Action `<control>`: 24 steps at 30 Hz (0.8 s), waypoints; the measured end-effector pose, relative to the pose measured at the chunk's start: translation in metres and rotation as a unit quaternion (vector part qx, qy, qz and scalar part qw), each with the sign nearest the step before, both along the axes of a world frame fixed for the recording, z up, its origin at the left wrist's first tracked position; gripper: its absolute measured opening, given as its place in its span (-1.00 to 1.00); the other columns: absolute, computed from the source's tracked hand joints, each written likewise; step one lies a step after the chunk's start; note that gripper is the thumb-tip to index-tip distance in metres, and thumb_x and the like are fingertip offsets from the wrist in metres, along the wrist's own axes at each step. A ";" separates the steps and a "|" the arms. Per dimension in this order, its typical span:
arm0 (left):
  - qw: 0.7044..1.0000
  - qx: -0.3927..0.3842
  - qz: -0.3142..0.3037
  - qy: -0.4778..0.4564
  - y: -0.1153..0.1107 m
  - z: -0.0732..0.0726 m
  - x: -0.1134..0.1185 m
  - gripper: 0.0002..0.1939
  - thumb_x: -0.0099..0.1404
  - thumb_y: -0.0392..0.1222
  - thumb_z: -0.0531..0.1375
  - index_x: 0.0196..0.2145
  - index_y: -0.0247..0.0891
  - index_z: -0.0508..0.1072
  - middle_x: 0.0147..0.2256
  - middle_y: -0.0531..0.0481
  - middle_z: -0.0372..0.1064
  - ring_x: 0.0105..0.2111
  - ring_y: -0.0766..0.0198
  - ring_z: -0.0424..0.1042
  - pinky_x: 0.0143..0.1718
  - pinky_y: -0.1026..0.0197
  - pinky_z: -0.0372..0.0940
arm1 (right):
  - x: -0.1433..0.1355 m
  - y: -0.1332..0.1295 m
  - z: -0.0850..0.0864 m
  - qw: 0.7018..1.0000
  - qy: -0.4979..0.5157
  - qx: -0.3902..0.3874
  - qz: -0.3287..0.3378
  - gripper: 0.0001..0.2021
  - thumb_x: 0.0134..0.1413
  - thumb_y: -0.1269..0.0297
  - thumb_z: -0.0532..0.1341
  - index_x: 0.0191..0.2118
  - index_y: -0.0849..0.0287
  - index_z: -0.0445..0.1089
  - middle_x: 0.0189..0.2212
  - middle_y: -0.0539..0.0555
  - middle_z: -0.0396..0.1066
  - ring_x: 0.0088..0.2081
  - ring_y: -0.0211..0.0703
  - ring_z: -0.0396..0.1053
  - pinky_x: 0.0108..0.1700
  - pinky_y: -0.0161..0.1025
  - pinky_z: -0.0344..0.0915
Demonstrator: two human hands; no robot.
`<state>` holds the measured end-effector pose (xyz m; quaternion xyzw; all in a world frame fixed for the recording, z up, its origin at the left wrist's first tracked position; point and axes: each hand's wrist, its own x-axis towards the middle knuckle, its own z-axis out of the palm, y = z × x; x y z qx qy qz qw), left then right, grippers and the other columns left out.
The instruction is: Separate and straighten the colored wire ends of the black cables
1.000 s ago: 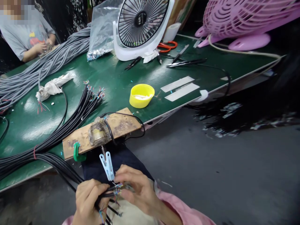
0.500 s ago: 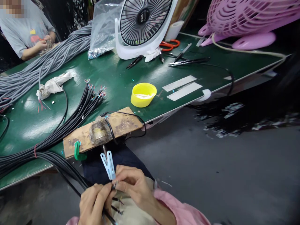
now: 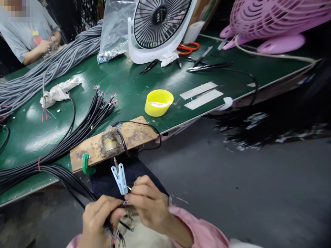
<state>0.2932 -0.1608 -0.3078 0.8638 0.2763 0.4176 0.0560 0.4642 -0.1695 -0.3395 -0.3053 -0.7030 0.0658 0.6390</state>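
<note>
My left hand (image 3: 97, 218) is closed around the ends of several black cables (image 3: 126, 225), whose stripped tips show thin coloured wires. My right hand (image 3: 150, 203) is in a pinch beside the fingertips of the left, close to one cable's wires. A small pale sliver shows above its index finger; what the pinch holds is too small to make out. Just above both hands hangs a light blue clothespin (image 3: 120, 181), clipped on a thin metal rod. The rod comes out of a glue-covered block (image 3: 110, 144) on a wooden board (image 3: 138, 132).
A green clamp (image 3: 87, 164) grips the board at the edge of the green table (image 3: 126, 86). A bundle of black cables (image 3: 74, 137) lies left, grey cables (image 3: 59, 57) behind. Beyond stand a yellow cup (image 3: 157, 107), orange-handled scissors (image 3: 188, 48) and a white fan (image 3: 155, 27). Another person sits far left.
My right hand has turned and shifted slightly, and the pale sliver now shows above its finger. My left hand has moved a little left, exposing more wire ends below it.
</note>
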 end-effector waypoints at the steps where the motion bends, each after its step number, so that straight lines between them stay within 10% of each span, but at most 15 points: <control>1: 1.000 -0.014 -0.021 0.001 0.001 0.004 0.001 -0.85 0.45 -0.26 0.08 -0.29 -0.28 0.39 -0.50 0.09 0.42 -0.54 0.47 0.42 -0.52 0.45 0.24 | 0.002 0.001 0.002 0.998 0.029 -0.031 0.046 -0.81 0.37 0.32 0.09 -0.24 0.17 0.43 -0.46 0.07 0.37 -0.37 -0.20 0.23 -0.31 -0.25 0.24; 3: 0.999 -0.026 -0.047 -0.007 0.004 0.011 0.005 -0.85 0.45 -0.23 0.09 -0.31 -0.27 0.37 -0.54 0.10 0.37 -0.59 0.47 0.37 -0.57 0.43 0.20 | 0.003 0.002 0.002 0.969 0.120 -0.121 0.177 -0.80 0.32 0.24 0.19 -0.34 0.16 0.45 -0.50 0.02 0.30 -0.37 -0.24 0.21 -0.29 -0.27 0.18; 6: 0.998 -0.017 -0.059 -0.022 0.005 0.014 0.010 -0.82 0.43 -0.22 0.12 -0.36 -0.28 0.33 -0.55 0.08 0.34 -0.60 0.46 0.34 -0.58 0.41 0.18 | -0.002 0.004 -0.006 0.834 0.276 -0.297 0.375 -0.68 0.11 0.08 0.36 -0.49 0.21 0.42 -0.52 -0.02 0.20 -0.42 -0.30 0.17 -0.34 -0.31 0.09; 9: 0.998 -0.003 -0.051 -0.033 0.004 0.010 0.011 -0.79 0.43 -0.26 0.11 -0.41 -0.29 0.29 -0.56 0.07 0.30 -0.59 0.45 0.31 -0.57 0.41 0.16 | -0.006 0.006 -0.012 0.743 0.326 -0.392 0.434 -0.56 -0.04 -0.04 0.41 -0.55 0.25 0.35 -0.54 -0.04 0.18 -0.51 -0.35 0.13 -0.43 -0.35 0.04; 19: 0.990 0.021 -0.010 -0.137 -0.001 -0.016 0.013 -0.87 0.25 -0.44 0.25 -0.40 -0.36 0.36 -0.53 0.04 0.32 -0.53 0.41 0.35 -0.51 0.39 0.29 | 0.004 0.040 0.014 0.795 0.272 -0.427 0.334 -0.43 0.03 -0.24 0.28 -0.45 0.31 0.44 -0.53 0.00 0.24 -0.47 -0.34 0.13 -0.41 -0.35 0.05; 24: 0.979 0.041 0.008 -0.198 0.003 -0.009 0.023 -0.84 0.31 -0.35 0.23 -0.42 -0.38 0.35 -0.56 0.05 0.29 -0.58 0.44 0.33 -0.57 0.41 0.28 | -0.008 0.047 0.027 0.742 0.289 -0.468 0.383 -0.35 -0.08 -0.31 0.31 -0.34 0.37 0.49 -0.49 0.06 0.32 -0.50 -0.37 0.19 -0.47 -0.40 0.09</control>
